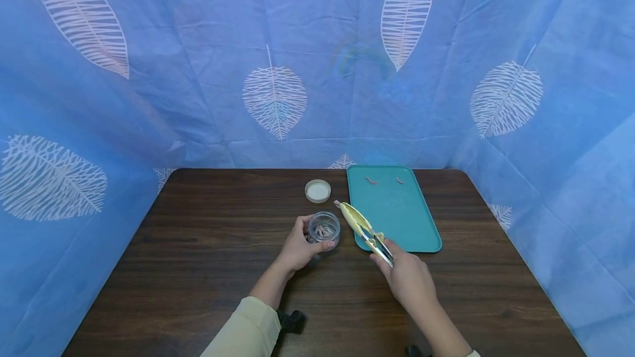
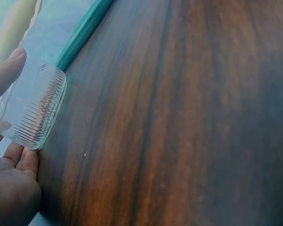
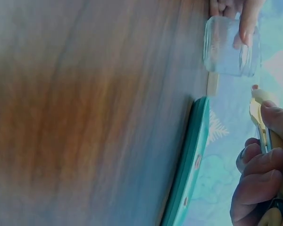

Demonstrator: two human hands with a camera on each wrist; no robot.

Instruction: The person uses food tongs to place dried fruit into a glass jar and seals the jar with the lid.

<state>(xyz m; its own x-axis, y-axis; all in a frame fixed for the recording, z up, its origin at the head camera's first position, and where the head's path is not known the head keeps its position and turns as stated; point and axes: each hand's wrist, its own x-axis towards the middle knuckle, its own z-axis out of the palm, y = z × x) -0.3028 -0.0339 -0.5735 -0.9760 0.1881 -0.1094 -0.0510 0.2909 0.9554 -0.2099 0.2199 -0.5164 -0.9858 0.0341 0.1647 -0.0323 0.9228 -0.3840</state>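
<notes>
My left hand [image 1: 296,248] grips a clear glass jar [image 1: 324,228] on the table, thumb on the near side and fingers round the left. Several small pinkish pieces [image 1: 322,231] lie in the bottom of the jar, which has no lid on. My right hand [image 1: 408,274] holds yellow-tipped metal tongs [image 1: 368,231], squeezed together. A small pinkish piece [image 1: 338,203] sticks out between the tong tips, just right of the jar and apart from it. In the right wrist view, the tongs [image 3: 262,113] point toward the jar [image 3: 228,47].
A teal tray [image 1: 397,214] lies to the right, partly under the tongs, with two small pinkish pieces [image 1: 371,180] near its far edge. Behind the jar, a round lid [image 1: 317,191] rests on the dark wooden table [image 1: 223,225]. Blue leaf-patterned cloth [image 1: 322,98] hangs around the table.
</notes>
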